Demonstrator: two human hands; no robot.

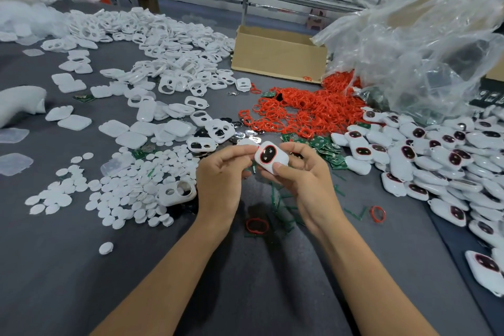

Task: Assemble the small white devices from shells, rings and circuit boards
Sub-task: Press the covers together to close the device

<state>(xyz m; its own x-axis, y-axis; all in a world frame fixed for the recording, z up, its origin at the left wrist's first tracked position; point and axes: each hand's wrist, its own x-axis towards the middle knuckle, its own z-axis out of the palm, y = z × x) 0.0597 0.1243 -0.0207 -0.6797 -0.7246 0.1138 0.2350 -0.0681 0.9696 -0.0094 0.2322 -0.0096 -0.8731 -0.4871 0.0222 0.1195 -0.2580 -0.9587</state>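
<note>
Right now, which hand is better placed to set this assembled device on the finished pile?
Right, probably. The right hand cradles the device, thumb on its front, and the finished pile lies on that side. The left hand only pinches the device's top edge and would have to reach across.

head cam, wide-angle | I look forward and down | grip on white device (271, 157) close, mid-frame | grey table (245, 281) spreads left, right, beyond it

Bright, even light, soft shadows, glare on the plastic bag (425, 43) (wide-angle bowing, slight blur at the edges).
</note>
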